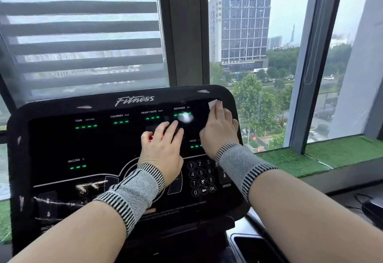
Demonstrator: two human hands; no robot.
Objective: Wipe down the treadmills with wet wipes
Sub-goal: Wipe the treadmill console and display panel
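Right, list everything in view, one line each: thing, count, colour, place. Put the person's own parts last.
glossy black treadmill console: one, black with green readouts, centre foreground.
white wet wipe: one, white, console's upper right corner, under the right hand.
striped roller blind: one, grey and white, left window.
green artificial turf strip: one, green, window ledge at right.
glass tower block: one, grey-blue, outside.
knitted wrist sleeves: two, grey with black-and-white cuffs, both forearms.
left hand: one, flat on console centre.
right hand: one, pressing the wipe.
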